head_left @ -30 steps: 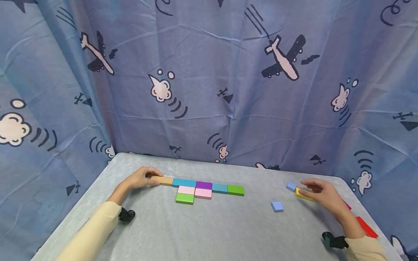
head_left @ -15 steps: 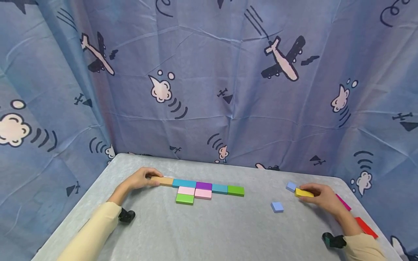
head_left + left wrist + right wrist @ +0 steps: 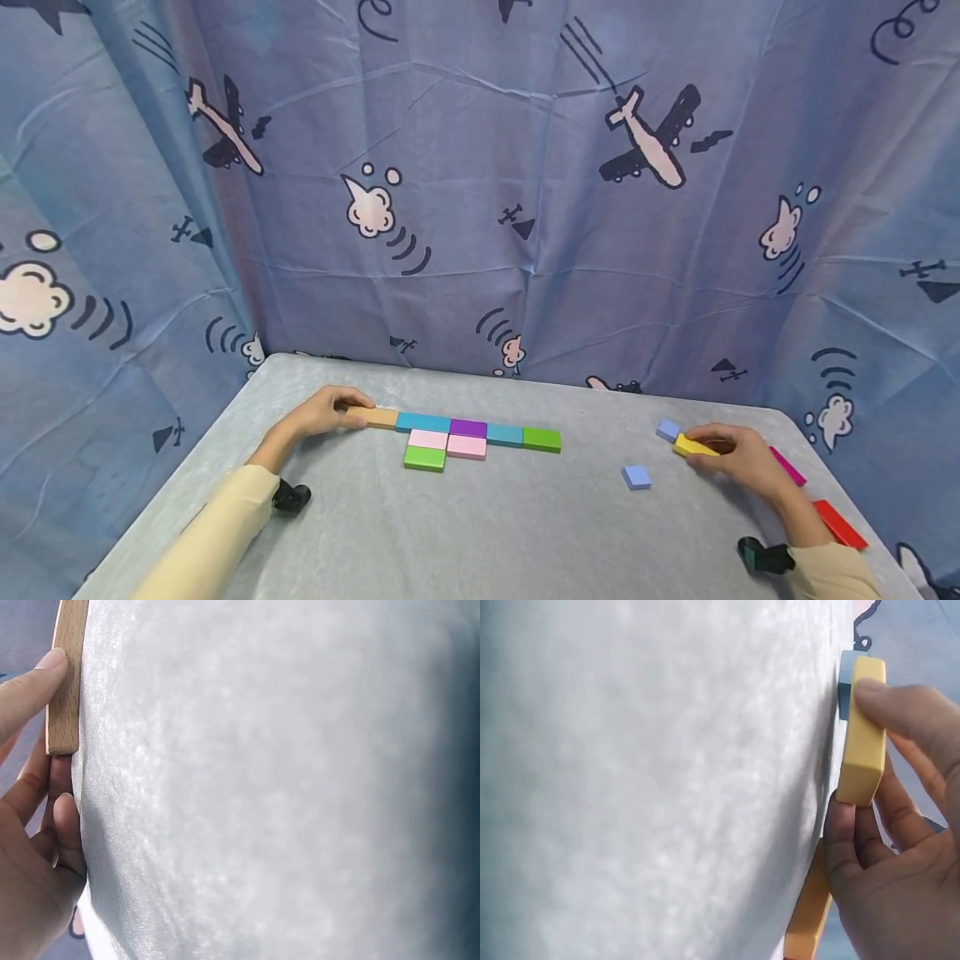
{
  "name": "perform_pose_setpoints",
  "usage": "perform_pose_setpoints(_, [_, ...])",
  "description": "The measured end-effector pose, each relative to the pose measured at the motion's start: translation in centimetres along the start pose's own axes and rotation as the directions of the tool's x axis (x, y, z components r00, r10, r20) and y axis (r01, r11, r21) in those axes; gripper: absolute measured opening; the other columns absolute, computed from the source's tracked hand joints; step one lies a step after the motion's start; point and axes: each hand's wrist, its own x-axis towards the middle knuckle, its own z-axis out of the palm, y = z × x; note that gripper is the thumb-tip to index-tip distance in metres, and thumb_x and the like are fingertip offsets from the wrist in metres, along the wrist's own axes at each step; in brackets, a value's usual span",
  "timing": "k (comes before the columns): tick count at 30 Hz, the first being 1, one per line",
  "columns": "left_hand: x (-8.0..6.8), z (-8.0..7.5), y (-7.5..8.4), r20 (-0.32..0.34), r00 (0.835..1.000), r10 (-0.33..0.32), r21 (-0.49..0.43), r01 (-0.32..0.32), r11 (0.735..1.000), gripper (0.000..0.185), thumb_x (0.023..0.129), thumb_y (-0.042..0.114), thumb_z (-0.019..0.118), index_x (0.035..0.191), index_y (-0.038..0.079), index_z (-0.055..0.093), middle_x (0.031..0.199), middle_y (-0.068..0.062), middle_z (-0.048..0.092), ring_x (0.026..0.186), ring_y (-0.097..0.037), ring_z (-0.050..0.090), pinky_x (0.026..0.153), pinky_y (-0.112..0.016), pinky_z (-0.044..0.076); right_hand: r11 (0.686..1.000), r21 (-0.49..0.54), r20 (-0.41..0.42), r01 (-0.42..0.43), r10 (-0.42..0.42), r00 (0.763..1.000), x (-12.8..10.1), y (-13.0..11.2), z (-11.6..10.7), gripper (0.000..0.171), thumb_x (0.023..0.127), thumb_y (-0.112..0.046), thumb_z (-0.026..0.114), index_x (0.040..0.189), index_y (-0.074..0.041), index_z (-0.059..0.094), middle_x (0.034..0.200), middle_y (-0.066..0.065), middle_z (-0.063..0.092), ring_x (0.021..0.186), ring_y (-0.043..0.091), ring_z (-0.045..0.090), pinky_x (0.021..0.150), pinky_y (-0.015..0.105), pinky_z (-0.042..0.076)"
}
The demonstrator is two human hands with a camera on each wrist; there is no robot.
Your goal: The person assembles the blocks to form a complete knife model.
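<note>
My left hand [image 3: 330, 410] pinches a natural wooden block [image 3: 378, 417] at the left end of a row on the table; its thumb lies along the near side in the left wrist view. To the right of it, the row continues with a long blue block [image 3: 423, 422], a purple block [image 3: 468, 428], a shorter blue block [image 3: 505, 434] and a green block [image 3: 542, 440]. On the right, my right hand [image 3: 738, 458] pinches a yellow block [image 3: 864, 742] between thumb and fingers, tilted beside a small light-blue block [image 3: 668, 430]. Whether those two blocks touch is unclear.
Two pink blocks [image 3: 467, 447] and a light-green block [image 3: 424, 458] sit against the row's near side. Another light-blue block [image 3: 637, 477] lies alone. Magenta [image 3: 787, 466] and red [image 3: 840, 525] blocks lie near the right table edge. An orange block [image 3: 808, 915] shows below the right hand.
My right hand's fingers have closed on the yellow block, which has since tilted and shifted slightly left. The left hand and the row have stayed still.
</note>
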Motion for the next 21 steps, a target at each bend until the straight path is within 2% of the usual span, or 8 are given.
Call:
perform_pose_setpoints(7, [-0.1,0.0,0.1,-0.003,1.0,-0.005,0.001,0.005,1.0,0.028,0.08,0.008,0.074,0.107,0.003,0.068,0.1,-0.007,0.065,0.088,-0.023,0.057,0.078,-0.036,0.044,0.997,-0.026,0.004,0.078,-0.078,0.997,-0.3,-1.1,0.4,0.04,0.079,-0.02,0.077,0.114,-0.004,0.065,0.111,0.013,0.062,0.094,0.021,0.058,0.076,0.021,0.046])
perform_pose_setpoints(14, [-0.1,0.0,0.1,-0.012,1.0,0.008,0.006,-0.008,1.0,0.027,0.08,0.007,0.074,0.106,0.003,0.069,0.098,-0.007,0.065,0.086,-0.022,0.056,0.075,-0.034,0.044,0.991,0.005,0.013,0.134,-0.134,0.991,-0.2,-2.7,1.3,0.036,0.079,-0.019,0.077,0.112,-0.008,0.066,0.108,0.008,0.063,0.092,0.021,0.059,0.075,0.024,0.047])
perform_pose_setpoints(18, [-0.1,0.0,0.3,-0.019,1.0,0.021,0.01,-0.021,1.0,0.026,0.079,0.006,0.074,0.105,0.002,0.069,0.097,-0.007,0.065,0.084,-0.02,0.056,0.073,-0.032,0.044,0.983,0.033,0.041,0.181,-0.183,0.982,0.1,-4.0,2.3,0.034,0.079,-0.017,0.077,0.11,-0.008,0.066,0.106,0.006,0.064,0.09,0.022,0.06,0.074,0.027,0.049])
perform_pose_setpoints(21, [-0.1,0.1,0.3,-0.02,1.0,0.018,0.01,-0.017,1.0,0.026,0.079,0.005,0.074,0.105,0.002,0.069,0.097,-0.006,0.065,0.084,-0.019,0.056,0.073,-0.031,0.044,0.981,0.061,0.078,0.184,-0.188,0.979,0.2,-5.2,3.2,0.033,0.079,-0.019,0.077,0.109,-0.009,0.067,0.104,0.004,0.064,0.09,0.022,0.06,0.074,0.028,0.049])
